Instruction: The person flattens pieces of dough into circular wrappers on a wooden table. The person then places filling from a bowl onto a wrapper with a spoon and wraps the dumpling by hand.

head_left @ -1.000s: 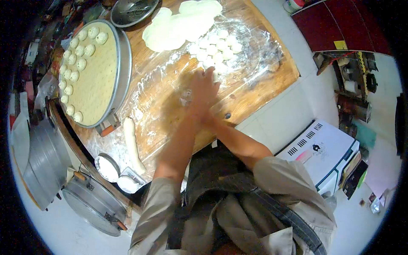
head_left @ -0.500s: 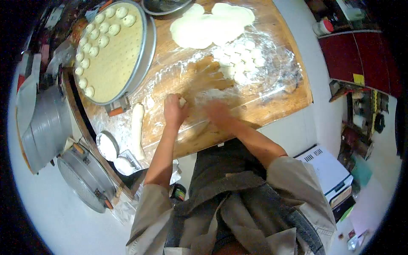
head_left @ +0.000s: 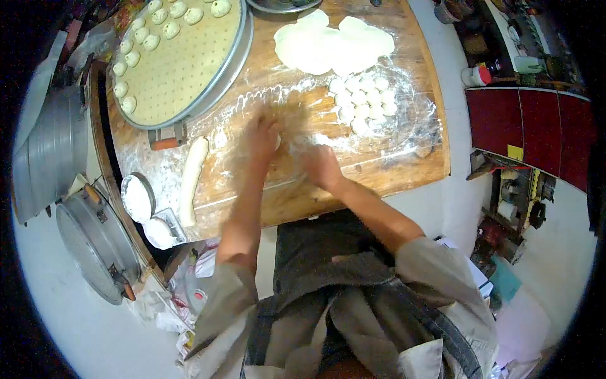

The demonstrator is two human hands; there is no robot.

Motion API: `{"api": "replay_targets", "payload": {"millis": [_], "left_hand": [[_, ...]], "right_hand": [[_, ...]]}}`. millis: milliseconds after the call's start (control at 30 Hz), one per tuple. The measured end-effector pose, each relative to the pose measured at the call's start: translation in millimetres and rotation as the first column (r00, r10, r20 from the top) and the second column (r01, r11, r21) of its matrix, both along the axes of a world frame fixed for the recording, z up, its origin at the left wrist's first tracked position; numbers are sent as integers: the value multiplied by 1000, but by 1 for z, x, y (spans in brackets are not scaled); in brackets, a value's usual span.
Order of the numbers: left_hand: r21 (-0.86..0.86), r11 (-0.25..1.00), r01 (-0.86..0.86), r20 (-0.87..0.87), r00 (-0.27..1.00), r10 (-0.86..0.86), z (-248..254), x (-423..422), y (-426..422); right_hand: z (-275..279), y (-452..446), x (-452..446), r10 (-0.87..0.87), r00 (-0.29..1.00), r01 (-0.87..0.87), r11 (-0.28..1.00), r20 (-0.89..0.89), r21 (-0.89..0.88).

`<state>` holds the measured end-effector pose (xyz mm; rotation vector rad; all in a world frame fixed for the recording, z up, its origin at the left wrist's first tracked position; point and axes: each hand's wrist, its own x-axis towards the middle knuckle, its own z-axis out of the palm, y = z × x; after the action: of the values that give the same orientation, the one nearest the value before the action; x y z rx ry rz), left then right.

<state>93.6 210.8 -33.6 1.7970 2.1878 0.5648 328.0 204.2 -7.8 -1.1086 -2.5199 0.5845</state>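
Observation:
My left hand point(head_left: 262, 136) is over the floured wooden table, smeared by motion, with a small pale bit at its right edge. To its right, my right hand point(head_left: 323, 167) is low over the board with fingers curled; whatever it may hold is hidden. Beyond it sits a cluster of small dough pieces point(head_left: 363, 101) in loose flour. A flat sheet of dough point(head_left: 331, 47) lies at the back. At the left, a dough roll point(head_left: 193, 180) rests near the table's front edge. The round steamer tray point(head_left: 183, 72) carries several small filled buns along its left side.
A bowl of flour point(head_left: 137, 198) and a smaller white container point(head_left: 160, 233) stand at the table's front left corner. A dark metal bowl point(head_left: 284, 5) is at the back. Below the table at the left is a metal steamer point(head_left: 98, 246). Red cabinets point(head_left: 495, 120) stand at the right.
My hands were together near the dough pieces, then moved apart and nearer the table's front. Since then my left hand has shifted slightly away from me. The view has also swung.

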Motion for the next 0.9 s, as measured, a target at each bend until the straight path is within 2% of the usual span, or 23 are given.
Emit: {"api": "replay_targets", "payload": {"millis": [33,67,133,167,200,233,267,300,367,400,467,500,533,600,633,667,733,767,800,867,900], "left_hand": [[-153,984,-91,239,963,126,6,0,-20],[-165,980,-108,239,960,146,10,7,-42],[-318,947,-50,-22,999,46,43,36,-59],[-344,937,-53,-17,999,50,49,45,-63],[-176,984,-16,97,995,33,50,51,-65],[9,1000,-2,201,980,0,44,50,-64],[-11,1000,-4,202,979,6,31,39,-58],[-12,999,37,230,973,-33,19,28,-52],[9,997,76,265,961,-76,12,23,-50],[-30,994,101,217,972,-93,15,23,-47],[-124,983,137,123,985,-122,22,21,-52],[-115,984,133,126,985,-118,25,19,-56],[-153,982,110,201,976,-78,27,16,-66],[-192,977,91,277,960,-35,27,14,-70],[-157,986,50,324,946,4,25,13,-74],[-134,991,11,370,928,39,24,11,-82],[-130,990,45,298,955,-4,56,9,-61],[-124,990,65,267,963,-30,57,8,-58],[-119,989,85,235,970,-55,57,6,-55],[-141,964,227,251,950,-187,18,-6,-47],[-157,971,180,273,953,-132,15,-9,-53]], "right_hand": [[4,-5,3,-77,995,70,991,-61,-115],[6,-5,5,-60,996,53,991,-60,-127],[11,11,3,99,969,-54,979,228,-194],[6,16,-8,7,995,-11,999,98,38],[-2,19,-23,-52,997,63,966,-49,250],[1,31,-41,-99,995,96,990,23,105],[4,45,-60,-141,985,144,989,99,-31],[-5,51,-72,-140,984,146,988,108,-52],[-15,68,-86,-110,990,109,994,91,16],[-10,68,-83,-114,989,112,993,95,28],[5,49,-65,13,980,0,998,196,-69],[5,30,-46,38,987,-41,999,155,12],[7,19,-35,40,986,-43,999,160,16],[6,13,-23,90,996,-91,994,15,55],[5,22,-39,40,987,-42,999,154,8],[2,30,-57,35,987,-34,999,154,-11],[1,50,-87,-157,987,157,988,-34,-1],[3,42,-87,-164,986,163,987,-28,-11],[7,41,-86,-139,989,140,990,54,-13],[17,42,-76,-61,987,63,998,150,-11],[23,23,-58,2,986,3,1000,168,-31]]}}
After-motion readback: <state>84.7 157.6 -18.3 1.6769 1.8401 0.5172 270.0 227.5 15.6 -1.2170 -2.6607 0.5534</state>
